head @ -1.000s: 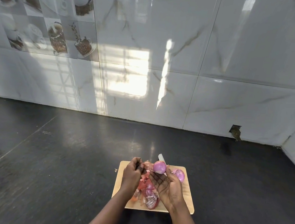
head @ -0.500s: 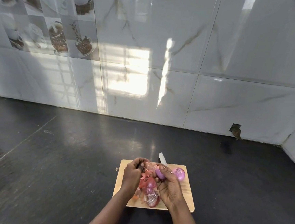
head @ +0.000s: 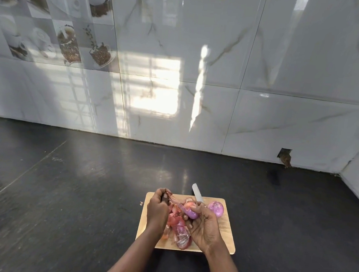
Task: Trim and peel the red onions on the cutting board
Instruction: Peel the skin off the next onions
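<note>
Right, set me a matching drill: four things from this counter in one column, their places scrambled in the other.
Things:
1. board
2. left onion
3. right onion
4. peels

Places:
A. in the right hand's grip
B. loose at the board's far right corner
C. flat on the dark counter
D. heaped on the board's near part

Pairs: 1-C, 2-A, 3-B, 4-D

Bare forearms reaching forward side by side, left hand (head: 157, 209) knuckles up, fingertips pinching a peel (head: 176, 202), right hand (head: 204, 227) palm up, fingers curled round an onion (head: 191, 213)
</note>
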